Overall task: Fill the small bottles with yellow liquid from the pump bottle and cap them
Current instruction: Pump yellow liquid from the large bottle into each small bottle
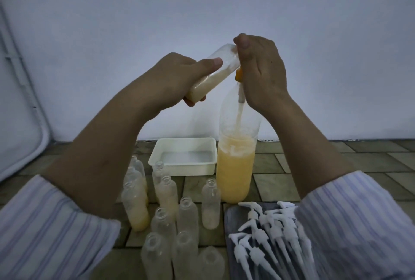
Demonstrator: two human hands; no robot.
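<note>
My left hand (177,77) grips a small clear bottle (213,73), tilted with its mouth up to the right, yellow liquid pooled in its lower part. My right hand (260,73) is curled over the orange pump head (238,75) of the tall pump bottle (235,163), which stands on the floor about half full of yellow liquid. The small bottle's mouth meets the pump's spout under my right thumb. Several small bottles (186,217) stand below, most without liquid; one at the left (137,210) holds some yellow liquid.
A white tub (182,163) sits behind the small bottles, left of the pump bottle. Several white pump caps (267,232) lie on a dark tray (229,219) at the lower right. A pale wall stands behind; the floor is tiled.
</note>
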